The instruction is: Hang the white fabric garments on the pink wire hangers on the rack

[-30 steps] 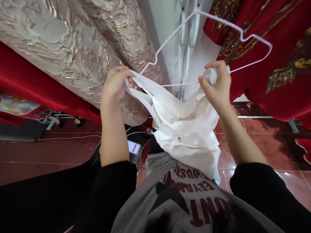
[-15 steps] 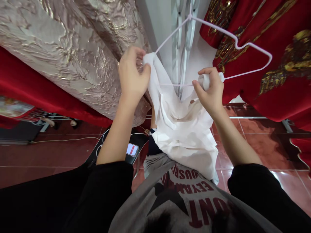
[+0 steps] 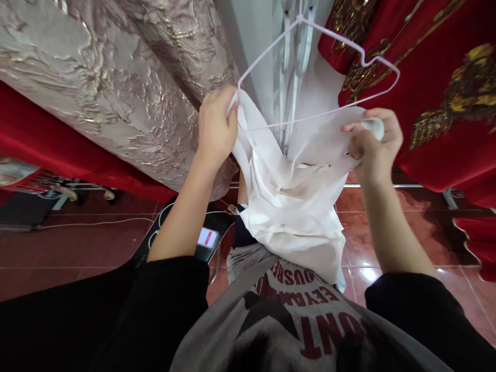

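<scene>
A white cloth garment [image 3: 298, 227] hangs between my hands, its lower part bunched over my lap. My left hand [image 3: 217, 124] pinches its left upper edge, right at the left corner of a thin pale-pink hanger [image 3: 299, 20]. Out to the right, my right hand [image 3: 375, 150] grips the other upper edge, with a fold of cloth showing between the fingers. The hanger's bottom bar crosses in front of the garment. Its right end sticks up bare above the cloth, apart from my right hand. The top of the hook is cut off by the frame.
Beige textured fabric with a metallic sheen [image 3: 116, 103] hangs at the left, close to my left hand. Red fabric with gold sequins [image 3: 422, 67] hangs at the right. A phone [image 3: 207, 237] lies on a black surface below my left forearm. Red tiles [image 3: 387, 222] cover the floor.
My right hand has moved right, pulling the garment's edge wider and off the hanger's bar. The hanger's right end has shifted left and up. My left hand has moved slightly right.
</scene>
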`<control>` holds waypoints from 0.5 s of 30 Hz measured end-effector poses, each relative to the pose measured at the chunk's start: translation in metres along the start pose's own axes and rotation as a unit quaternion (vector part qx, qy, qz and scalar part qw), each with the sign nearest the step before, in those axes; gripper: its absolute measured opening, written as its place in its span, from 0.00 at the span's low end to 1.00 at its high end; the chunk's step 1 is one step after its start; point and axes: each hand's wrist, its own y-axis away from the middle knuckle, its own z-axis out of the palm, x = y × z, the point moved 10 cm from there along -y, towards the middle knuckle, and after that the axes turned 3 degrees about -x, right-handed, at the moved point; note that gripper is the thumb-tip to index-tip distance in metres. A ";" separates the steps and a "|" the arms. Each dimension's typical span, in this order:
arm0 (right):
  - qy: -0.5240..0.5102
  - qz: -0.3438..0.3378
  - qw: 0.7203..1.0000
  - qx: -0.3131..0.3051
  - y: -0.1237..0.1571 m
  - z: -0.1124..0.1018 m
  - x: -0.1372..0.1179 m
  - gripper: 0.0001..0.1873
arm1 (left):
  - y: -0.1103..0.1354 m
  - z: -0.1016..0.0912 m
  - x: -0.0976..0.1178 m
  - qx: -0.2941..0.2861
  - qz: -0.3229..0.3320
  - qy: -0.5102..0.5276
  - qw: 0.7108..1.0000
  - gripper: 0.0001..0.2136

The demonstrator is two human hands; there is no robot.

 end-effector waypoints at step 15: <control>0.399 -0.041 0.916 -0.022 -0.092 -0.042 -0.071 0.18 | -0.007 -0.019 0.006 -0.063 0.023 -0.034 0.997 0.09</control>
